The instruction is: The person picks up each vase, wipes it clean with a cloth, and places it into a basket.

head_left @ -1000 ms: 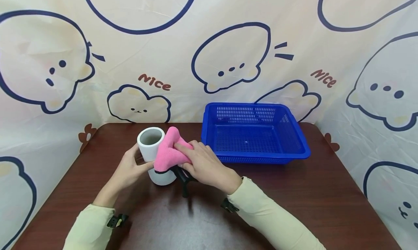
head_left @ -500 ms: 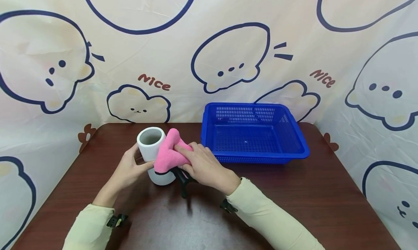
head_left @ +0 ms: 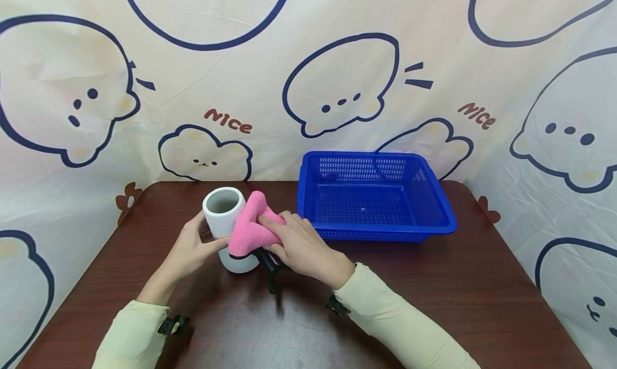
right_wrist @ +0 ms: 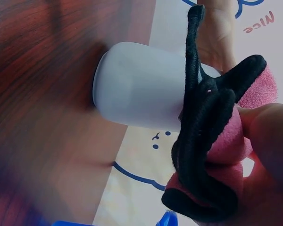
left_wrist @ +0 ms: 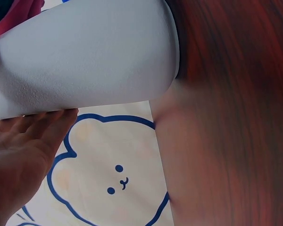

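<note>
A white cylindrical vase [head_left: 219,225] stands upright on the table at the left of centre, its wide mouth open at the top. My left hand [head_left: 193,247] holds its left side, thumb in front; the left wrist view shows the fingers [left_wrist: 61,122] against the vase wall [left_wrist: 94,56]. My right hand [head_left: 308,248] grips a bunched pink cloth [head_left: 247,233] and holds it against the vase's right side. Black fabric [right_wrist: 198,136] hangs in folds below the pink part in the right wrist view. Part of the vase's front is hidden behind the cloth.
Behind and to the right of my right hand stands a blue perforated plastic basket [head_left: 383,229], with nothing in it. A dark brown wooden table [head_left: 434,299] lies under everything. Along its back hangs a white curtain [head_left: 270,144] with cartoon drawings.
The pink cloth has slid slightly down against the vase with my right hand. My left hand and the vase have stayed almost where they were.
</note>
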The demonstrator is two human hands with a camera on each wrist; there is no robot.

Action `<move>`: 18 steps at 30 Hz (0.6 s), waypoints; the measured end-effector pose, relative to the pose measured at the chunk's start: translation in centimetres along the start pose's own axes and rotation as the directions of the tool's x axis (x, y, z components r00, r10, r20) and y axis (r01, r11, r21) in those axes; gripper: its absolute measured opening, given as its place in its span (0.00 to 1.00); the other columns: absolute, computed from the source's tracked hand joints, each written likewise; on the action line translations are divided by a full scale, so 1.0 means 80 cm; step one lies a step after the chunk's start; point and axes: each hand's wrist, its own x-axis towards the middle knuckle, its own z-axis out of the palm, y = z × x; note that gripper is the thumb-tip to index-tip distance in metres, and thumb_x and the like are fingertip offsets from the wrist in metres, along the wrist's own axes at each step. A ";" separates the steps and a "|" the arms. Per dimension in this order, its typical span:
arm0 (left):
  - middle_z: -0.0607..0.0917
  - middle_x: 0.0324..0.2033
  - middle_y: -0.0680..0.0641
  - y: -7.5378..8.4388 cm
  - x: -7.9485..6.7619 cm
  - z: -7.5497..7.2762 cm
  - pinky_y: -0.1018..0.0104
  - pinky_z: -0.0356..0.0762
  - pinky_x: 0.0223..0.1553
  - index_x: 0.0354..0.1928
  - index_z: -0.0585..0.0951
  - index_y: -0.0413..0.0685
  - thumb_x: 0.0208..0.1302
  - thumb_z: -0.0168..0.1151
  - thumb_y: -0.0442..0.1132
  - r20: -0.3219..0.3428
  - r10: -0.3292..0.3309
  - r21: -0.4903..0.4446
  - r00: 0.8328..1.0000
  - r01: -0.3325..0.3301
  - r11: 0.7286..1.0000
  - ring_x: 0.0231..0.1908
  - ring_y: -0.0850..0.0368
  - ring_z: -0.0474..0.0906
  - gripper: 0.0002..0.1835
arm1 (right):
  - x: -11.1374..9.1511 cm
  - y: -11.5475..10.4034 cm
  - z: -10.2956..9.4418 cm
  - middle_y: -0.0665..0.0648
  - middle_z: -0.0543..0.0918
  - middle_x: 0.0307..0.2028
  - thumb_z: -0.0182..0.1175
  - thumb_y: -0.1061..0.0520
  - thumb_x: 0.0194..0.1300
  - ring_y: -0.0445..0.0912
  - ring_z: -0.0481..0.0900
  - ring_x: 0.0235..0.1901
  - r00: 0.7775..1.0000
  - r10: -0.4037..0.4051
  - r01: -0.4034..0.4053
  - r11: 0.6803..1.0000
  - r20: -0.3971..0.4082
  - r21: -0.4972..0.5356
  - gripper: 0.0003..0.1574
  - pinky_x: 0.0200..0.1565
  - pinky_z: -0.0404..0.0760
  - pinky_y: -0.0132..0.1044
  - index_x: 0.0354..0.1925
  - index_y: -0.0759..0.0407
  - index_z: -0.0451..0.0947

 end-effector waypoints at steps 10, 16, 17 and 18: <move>0.81 0.56 0.39 -0.002 0.000 -0.001 0.79 0.78 0.48 0.69 0.67 0.42 0.61 0.73 0.38 -0.002 0.005 -0.004 1.000 -0.005 1.000 0.48 0.74 0.76 0.37 | -0.001 0.002 0.007 0.53 0.79 0.51 0.61 0.46 0.72 0.45 0.72 0.49 1.000 0.016 -0.017 1.000 0.016 0.026 0.34 0.49 0.73 0.39 0.72 0.35 0.65; 0.81 0.56 0.39 -0.003 0.000 0.000 0.79 0.78 0.48 0.69 0.68 0.41 0.60 0.73 0.37 -0.005 0.015 -0.014 1.000 -0.015 1.000 0.47 0.75 0.77 0.36 | -0.004 0.003 0.011 0.53 0.79 0.52 0.61 0.46 0.72 0.46 0.72 0.49 1.000 0.015 -0.015 1.000 0.014 0.027 0.34 0.49 0.73 0.38 0.72 0.35 0.66; 0.81 0.56 0.39 -0.003 0.000 0.000 0.79 0.78 0.48 0.69 0.68 0.41 0.60 0.73 0.36 -0.006 0.015 -0.015 1.000 -0.015 1.000 0.47 0.75 0.77 0.36 | -0.004 0.004 0.011 0.53 0.79 0.52 0.61 0.46 0.72 0.46 0.72 0.49 1.000 0.013 -0.013 1.000 0.012 0.026 0.34 0.49 0.73 0.38 0.72 0.36 0.66; 0.81 0.56 0.39 -0.003 0.000 0.000 0.79 0.78 0.48 0.68 0.68 0.41 0.60 0.74 0.37 -0.007 0.016 -0.014 1.000 -0.016 1.000 0.47 0.75 0.77 0.36 | -0.004 0.004 0.012 0.53 0.79 0.52 0.61 0.46 0.72 0.46 0.72 0.49 1.000 0.011 -0.011 1.000 0.011 0.027 0.33 0.48 0.73 0.38 0.72 0.36 0.66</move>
